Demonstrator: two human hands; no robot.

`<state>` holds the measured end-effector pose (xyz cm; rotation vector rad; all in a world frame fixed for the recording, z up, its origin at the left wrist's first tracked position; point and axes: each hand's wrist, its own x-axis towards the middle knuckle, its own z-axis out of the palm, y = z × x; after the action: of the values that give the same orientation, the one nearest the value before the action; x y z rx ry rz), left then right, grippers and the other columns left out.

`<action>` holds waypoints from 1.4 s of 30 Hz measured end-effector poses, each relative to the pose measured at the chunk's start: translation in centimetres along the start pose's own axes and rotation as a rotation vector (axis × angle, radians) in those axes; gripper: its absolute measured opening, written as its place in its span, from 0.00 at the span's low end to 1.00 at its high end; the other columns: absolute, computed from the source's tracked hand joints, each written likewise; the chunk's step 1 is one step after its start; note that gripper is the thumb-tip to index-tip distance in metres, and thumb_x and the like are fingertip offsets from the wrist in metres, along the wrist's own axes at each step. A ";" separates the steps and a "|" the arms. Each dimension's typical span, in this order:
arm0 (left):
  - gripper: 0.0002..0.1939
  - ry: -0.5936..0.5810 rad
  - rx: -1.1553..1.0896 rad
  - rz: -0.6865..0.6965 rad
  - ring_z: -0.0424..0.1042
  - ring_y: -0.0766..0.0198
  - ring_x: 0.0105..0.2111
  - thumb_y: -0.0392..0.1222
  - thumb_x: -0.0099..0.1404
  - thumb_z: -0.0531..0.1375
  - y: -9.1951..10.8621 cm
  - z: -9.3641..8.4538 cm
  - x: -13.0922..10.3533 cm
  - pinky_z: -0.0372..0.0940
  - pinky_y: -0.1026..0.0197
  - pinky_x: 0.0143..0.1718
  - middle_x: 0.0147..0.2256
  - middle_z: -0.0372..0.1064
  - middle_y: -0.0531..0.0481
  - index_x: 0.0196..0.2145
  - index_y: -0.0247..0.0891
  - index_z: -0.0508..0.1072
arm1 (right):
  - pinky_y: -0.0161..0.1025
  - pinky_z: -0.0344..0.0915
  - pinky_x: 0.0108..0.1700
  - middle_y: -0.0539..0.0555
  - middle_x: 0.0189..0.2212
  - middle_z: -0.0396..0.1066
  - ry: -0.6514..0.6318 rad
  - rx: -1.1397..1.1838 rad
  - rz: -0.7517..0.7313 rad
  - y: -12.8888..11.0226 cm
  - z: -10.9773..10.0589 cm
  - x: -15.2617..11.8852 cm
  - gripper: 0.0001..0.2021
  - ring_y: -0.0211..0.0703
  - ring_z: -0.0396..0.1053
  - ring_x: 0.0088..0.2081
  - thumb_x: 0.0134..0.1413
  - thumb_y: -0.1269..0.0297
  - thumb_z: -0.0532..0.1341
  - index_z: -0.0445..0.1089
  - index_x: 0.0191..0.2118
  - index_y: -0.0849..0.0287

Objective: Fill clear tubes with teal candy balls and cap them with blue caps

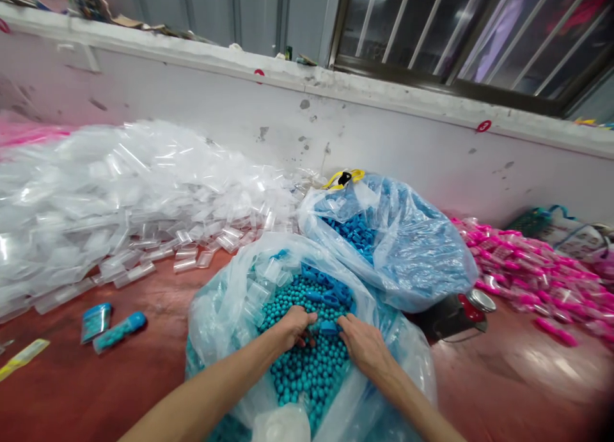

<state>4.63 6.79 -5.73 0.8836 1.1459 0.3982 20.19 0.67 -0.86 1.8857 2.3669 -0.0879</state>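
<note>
An open plastic bag [230, 288] holds many teal beads [307, 371], with blue caps [336, 292] and clear tubes [259, 295] lying on top of them. Over the beads, my left hand [293, 327] has its fingers curled down and together; what they hold, if anything, is hidden. My right hand [359, 339] is just to the right, its fingertips closed on a small blue cap [329, 327]. A whitish rounded container [283, 424] sits at the bag's near edge.
Clear tubes [144, 192] are heaped at the left. Two bead-filled tubes [118, 332] lie on the red table [57, 397]. Behind is a bag of blue caps [417, 244]. A dark canister [448, 317] and pink-capped pieces [527, 263] are at the right, a wall [278, 132] beyond.
</note>
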 end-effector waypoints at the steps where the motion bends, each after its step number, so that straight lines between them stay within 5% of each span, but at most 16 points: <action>1: 0.17 -0.036 -0.037 0.015 0.64 0.67 0.15 0.51 0.49 0.60 0.1 -0.1 -0.1 0.49 0.68 0.16 0.20 0.65 0.54 0.28 0.36 0.60 | 0.34 0.52 0.26 0.50 0.31 0.68 -0.006 0.003 0.003 0.0 -0.2 -0.2 0.07 0.41 0.67 0.32 0.55 0.70 0.51 0.64 0.35 0.55; 9: 0.22 -0.243 -0.265 0.158 0.68 0.66 0.30 0.52 0.47 0.62 0.0 -2.1 -4.4 0.57 0.67 0.25 0.35 0.66 0.51 0.35 0.39 0.61 | 0.38 0.52 0.31 0.51 0.29 0.68 0.113 -0.103 -0.060 -0.2 -1.5 -0.6 0.09 0.46 0.65 0.33 0.54 0.70 0.51 0.66 0.30 0.53; 12: 0.21 -0.227 -0.295 0.223 0.69 0.66 0.29 0.52 0.48 0.62 -0.2 -2.3 -5.3 0.54 0.68 0.24 0.33 0.67 0.50 0.34 0.37 0.61 | 0.38 0.52 0.29 0.52 0.28 0.69 0.062 -0.042 -0.065 -0.6 -1.0 -0.2 0.07 0.45 0.66 0.30 0.53 0.69 0.52 0.66 0.31 0.56; 16: 0.20 -0.183 -0.302 0.266 0.69 0.66 0.26 0.52 0.47 0.62 -0.8 -2.5 -5.6 0.52 0.69 0.21 0.28 0.68 0.50 0.29 0.36 0.59 | 0.40 0.54 0.35 0.55 0.27 0.69 0.149 -0.016 -0.067 -1.4 -0.6 0.3 0.08 0.48 0.66 0.34 0.51 0.73 0.50 0.65 0.28 0.59; 20: 0.21 -0.199 -0.345 0.250 0.69 0.66 0.21 0.52 0.47 0.62 -1.2 -2.3 -5.6 0.54 0.69 0.17 0.29 0.67 0.52 0.30 0.38 0.57 | 0.36 0.57 0.30 0.55 0.29 0.70 0.144 0.152 0.016 -2.0 -0.6 0.4 0.14 0.43 0.68 0.30 0.55 0.74 0.44 0.64 0.40 0.61; 26: 0.28 -0.147 -0.389 0.315 0.69 0.67 0.19 0.48 0.47 0.63 -1.5 -1.2 -6.0 0.58 0.69 0.14 0.28 0.65 0.54 0.43 0.39 0.56 | 0.39 0.63 0.40 0.61 0.41 0.69 0.055 0.308 -0.163 -3.4 0.4 -0.2 0.24 0.46 0.67 0.42 0.53 0.75 0.45 0.50 0.58 0.65; 32: 0.33 -0.129 -0.386 0.310 0.69 0.66 0.20 0.46 0.50 0.61 -1.9 -0.5 -6.6 0.60 0.68 0.13 0.30 0.64 0.52 0.51 0.40 0.52 | 0.38 0.62 0.45 0.57 0.42 0.70 0.142 0.697 -0.113 -2.9 -1.4 -0.2 0.20 0.43 0.67 0.42 0.58 0.64 0.43 0.61 0.52 0.60; 42: 0.35 -0.030 -0.271 0.361 0.64 0.71 0.14 0.48 0.51 0.58 -1.6 0.6 -7.3 0.57 0.69 0.12 0.28 0.65 0.52 0.54 0.34 0.51 | 0.34 0.61 0.35 0.53 0.28 0.69 0.153 0.624 -0.202 -3.3 -1.7 -0.5 0.16 0.39 0.67 0.31 0.60 0.66 0.43 0.67 0.42 0.59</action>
<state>2.09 0.54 -2.38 0.8526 0.8778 0.8130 17.00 -0.38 0.79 1.9108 2.8665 -0.8144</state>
